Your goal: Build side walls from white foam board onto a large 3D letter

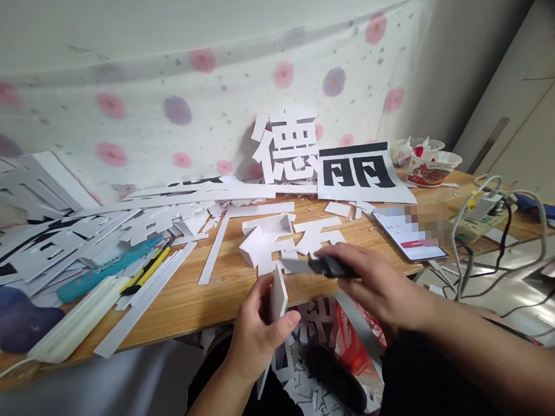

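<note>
My left hand is closed around a white foam board strip, held on edge just in front of the table. In my right hand is a black-handled utility knife, its blade pointing left toward the strip's upper end. Whether the blade touches the strip, I cannot tell. Behind them on the wooden table lies a partly walled white foam letter piece. A flat cut-out piece is beside it.
A phone lies at the right, near a cable-laden power strip. A paper bowl stands behind it. At left are foam scraps, a yellow cutter and a white glue gun-like tool. A white foam character leans at the back.
</note>
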A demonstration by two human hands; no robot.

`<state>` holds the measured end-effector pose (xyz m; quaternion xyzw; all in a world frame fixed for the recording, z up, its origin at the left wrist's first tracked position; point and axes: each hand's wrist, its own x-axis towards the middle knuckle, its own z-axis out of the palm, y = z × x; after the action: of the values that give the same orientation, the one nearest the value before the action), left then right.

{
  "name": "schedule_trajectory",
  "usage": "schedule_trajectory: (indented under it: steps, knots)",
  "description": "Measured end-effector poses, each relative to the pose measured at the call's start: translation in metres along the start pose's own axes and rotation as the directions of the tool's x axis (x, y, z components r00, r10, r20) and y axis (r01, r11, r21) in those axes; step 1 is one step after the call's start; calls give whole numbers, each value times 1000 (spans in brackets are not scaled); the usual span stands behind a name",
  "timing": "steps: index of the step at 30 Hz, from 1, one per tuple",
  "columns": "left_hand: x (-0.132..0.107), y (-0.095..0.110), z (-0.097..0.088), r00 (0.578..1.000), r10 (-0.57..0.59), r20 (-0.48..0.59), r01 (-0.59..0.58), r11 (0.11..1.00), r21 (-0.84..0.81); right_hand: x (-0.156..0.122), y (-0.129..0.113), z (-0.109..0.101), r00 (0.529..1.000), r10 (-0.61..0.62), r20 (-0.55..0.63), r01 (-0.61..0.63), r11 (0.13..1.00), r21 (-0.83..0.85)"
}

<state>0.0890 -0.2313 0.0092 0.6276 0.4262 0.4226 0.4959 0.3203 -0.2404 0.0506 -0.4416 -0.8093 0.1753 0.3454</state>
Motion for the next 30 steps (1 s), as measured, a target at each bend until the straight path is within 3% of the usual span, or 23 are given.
schedule_trajectory:
  steps: [4, 10, 30]
  knots:
    - [1, 5, 6, 999, -12, 31, 11, 999, 43, -7, -21, 15, 998, 26, 61, -13, 980, -200]
    - [1, 13, 17, 1000, -12, -20, 14, 993, 118, -6, -13, 20, 997, 31, 67, -1, 915, -404]
    - [0, 12, 20, 999, 31, -25, -28, 994, 106, -6, -18, 18, 990, 100, 95, -45, 885, -464]
